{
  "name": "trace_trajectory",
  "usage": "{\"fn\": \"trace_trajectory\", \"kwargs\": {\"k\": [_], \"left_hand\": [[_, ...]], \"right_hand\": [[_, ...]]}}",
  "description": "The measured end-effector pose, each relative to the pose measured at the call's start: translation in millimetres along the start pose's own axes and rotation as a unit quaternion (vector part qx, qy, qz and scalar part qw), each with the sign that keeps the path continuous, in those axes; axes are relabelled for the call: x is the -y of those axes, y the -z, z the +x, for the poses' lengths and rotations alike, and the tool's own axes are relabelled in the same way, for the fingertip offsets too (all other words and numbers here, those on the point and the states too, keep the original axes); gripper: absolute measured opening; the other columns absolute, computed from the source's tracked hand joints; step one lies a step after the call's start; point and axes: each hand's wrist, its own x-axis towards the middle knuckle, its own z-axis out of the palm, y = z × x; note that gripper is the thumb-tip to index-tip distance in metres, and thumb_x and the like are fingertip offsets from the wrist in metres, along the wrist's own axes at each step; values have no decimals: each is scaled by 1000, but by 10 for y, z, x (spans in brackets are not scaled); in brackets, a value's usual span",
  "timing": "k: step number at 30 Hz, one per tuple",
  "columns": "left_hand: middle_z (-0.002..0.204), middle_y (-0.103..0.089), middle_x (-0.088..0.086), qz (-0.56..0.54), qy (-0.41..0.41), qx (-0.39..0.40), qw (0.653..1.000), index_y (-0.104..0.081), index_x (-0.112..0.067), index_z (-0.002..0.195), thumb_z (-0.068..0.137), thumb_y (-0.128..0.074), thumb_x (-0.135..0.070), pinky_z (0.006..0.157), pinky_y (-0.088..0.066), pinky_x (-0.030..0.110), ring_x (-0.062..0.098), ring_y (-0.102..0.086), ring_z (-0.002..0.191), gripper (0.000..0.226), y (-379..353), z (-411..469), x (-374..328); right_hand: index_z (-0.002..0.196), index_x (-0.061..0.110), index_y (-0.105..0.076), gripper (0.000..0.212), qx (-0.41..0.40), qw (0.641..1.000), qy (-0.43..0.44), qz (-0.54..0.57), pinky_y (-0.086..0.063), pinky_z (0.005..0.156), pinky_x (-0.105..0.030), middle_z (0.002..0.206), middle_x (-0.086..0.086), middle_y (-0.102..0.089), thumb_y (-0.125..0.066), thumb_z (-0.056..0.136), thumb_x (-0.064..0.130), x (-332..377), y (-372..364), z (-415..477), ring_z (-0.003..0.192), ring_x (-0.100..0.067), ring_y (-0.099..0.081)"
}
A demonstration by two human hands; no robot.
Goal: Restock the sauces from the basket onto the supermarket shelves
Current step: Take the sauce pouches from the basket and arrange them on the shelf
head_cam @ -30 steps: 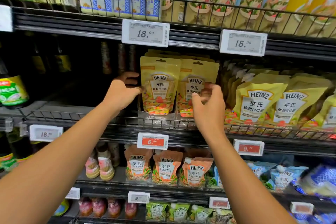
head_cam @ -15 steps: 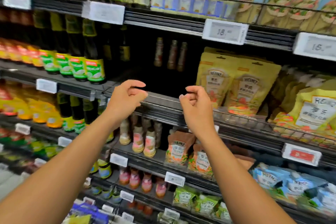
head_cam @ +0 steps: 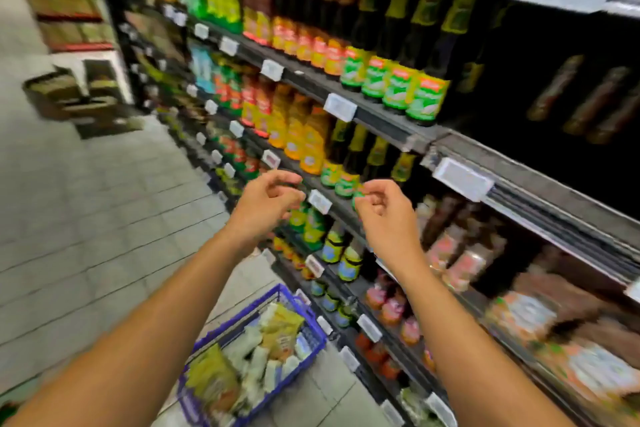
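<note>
The frame is blurred by motion. A blue wire basket [head_cam: 313, 331] stands on the floor at the bottom centre, holding several yellow and white sauce pouches [head_cam: 277, 329]. My left hand [head_cam: 265, 206] and my right hand [head_cam: 386, 215] hover side by side in front of the shelves, above the basket. The fingers of both are loosely curled and hold nothing. Neither hand touches a shelf or a pouch.
Dark shelves [head_cam: 391, 116] run along the right, filled with green- and orange-labelled bottles [head_cam: 398, 88] and white price tags [head_cam: 462, 178]. Pouches and small bottles fill the lower right rows. Grey tiled floor [head_cam: 104, 201] lies to the left, with stacked boxes [head_cam: 79, 94] farther down the aisle.
My hands have left the yellow Heinz pouches on the shelf and drawn back with nothing in them. The view has swung left and down, bringing the basket and aisle floor into sight.
</note>
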Motion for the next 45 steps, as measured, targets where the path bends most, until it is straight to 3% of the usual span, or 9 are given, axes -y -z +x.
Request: {"fn": "trace_trajectory", "kwargs": {"k": [12,22,25,28,31,37,39,41,45], "left_hand": [[90,-73,5,-44,170,-190,966,-65,-22,100,90,-63,-6,67,-53,24,14,-67,79,19,1425,-451,1334],[89,-70,10,-105,361,-294,879,-65,-17,101,87,-65,-3,66,-54,28,18,-65,75,20,1574,-491,3306],[84,-70,7,-120,421,-307,845,-64,-18,98,86,-64,-2,58,-53,23,14,-65,66,20,1401,-440,4049],[71,-69,0,-139,475,-321,807,-62,-19,91,90,-59,-1,56,-53,22,10,-64,55,18,1174,-435,4813],[70,-63,7,-152,533,-340,760,-61,-16,89,89,-62,3,52,-50,23,18,-58,57,19,989,-456,5554],[83,-63,13,-196,604,-342,693,-59,-13,88,85,-60,9,66,-49,31,25,-59,75,22,819,-514,6818],[87,-63,12,-205,603,-364,680,-53,-10,111,88,-62,5,69,-51,34,24,-59,77,29,764,-489,7178],[100,-62,12,-180,598,-388,678,-40,-10,136,86,-68,1,83,-55,43,24,-61,85,58,719,-439,7490],[120,-64,5,-117,585,-389,702,-46,-8,135,75,-81,-1,97,-52,43,25,-62,107,70,728,-327,7930]], "right_hand": [[99,19,-59,11,263,963,-54,-21,-49,71,-37,78,-2,-59,-64,91,14,-643,-2004,-197,71,-17,-56],[103,8,-62,14,394,890,-203,-104,-52,73,-42,83,-9,-61,-60,91,4,-2475,-3149,-405,76,-26,-58],[89,13,-63,4,410,868,-241,-146,-51,64,-33,73,-3,-62,-61,89,9,-3223,-3342,-451,71,-20,-62],[79,17,-60,16,431,835,-288,-183,-49,54,-28,53,8,-58,-57,94,14,-4017,-3443,-565,52,-10,-60],[74,20,-56,23,452,786,-353,-231,-51,75,-55,77,-15,-63,-56,93,7,-4860,-3443,-752,76,-35,-62],[90,15,-59,19,359,768,-447,-285,-56,81,-52,104,-20,-66,-69,82,1,-6260,-3447,-866,84,-33,-63],[101,12,-64,27,341,784,-407,-322,-54,78,-44,107,-17,-67,-75,77,8,-6593,-3518,-876,90,-32,-65],[120,13,-62,49,364,783,-361,-352,-49,77,-37,105,-8,-67,-80,74,15,-6801,-3602,-895,97,-29,-63],[122,11,-64,52,397,794,-344,-305,-53,90,-43,110,-9,-70,-84,74,13,-7116,-3769,-937,103,-27,-64]]}}
